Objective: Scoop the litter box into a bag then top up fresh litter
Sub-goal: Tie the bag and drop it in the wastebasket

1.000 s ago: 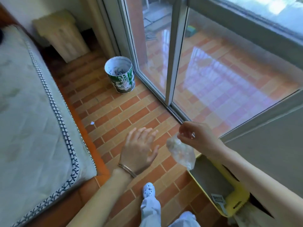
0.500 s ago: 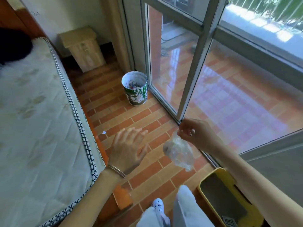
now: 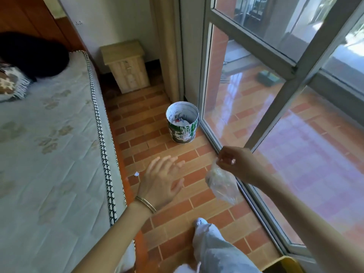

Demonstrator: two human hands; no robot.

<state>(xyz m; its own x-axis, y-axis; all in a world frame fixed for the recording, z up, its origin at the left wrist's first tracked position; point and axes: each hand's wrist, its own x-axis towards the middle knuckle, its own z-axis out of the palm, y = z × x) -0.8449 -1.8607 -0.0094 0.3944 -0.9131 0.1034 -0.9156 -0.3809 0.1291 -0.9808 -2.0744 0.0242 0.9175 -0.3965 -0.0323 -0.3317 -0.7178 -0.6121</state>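
My right hand (image 3: 235,162) pinches the top of a small clear plastic bag (image 3: 221,184) that hangs below it with pale clumps inside, close to the glass door. To its left my left hand (image 3: 163,178) hovers over the brick floor with straight, spread fingers and nothing in it; a thin bangle circles the wrist. A green-and-white bin (image 3: 182,123) with scraps inside stands on the floor ahead of both hands. Only a yellow corner of the litter box (image 3: 285,265) shows at the bottom right edge.
A mattress (image 3: 49,154) fills the left side. A small wooden cabinet (image 3: 126,67) stands against the far wall. The sliding glass door's frame (image 3: 226,150) runs along the right. My leg and white shoe (image 3: 201,223) are below the hands. A paper scrap (image 3: 136,174) lies by the mattress.
I have walked forward: the bin has come nearer to the hands and the litter box has slid almost out of view. The right hand still holds the bag; the left stays flat.
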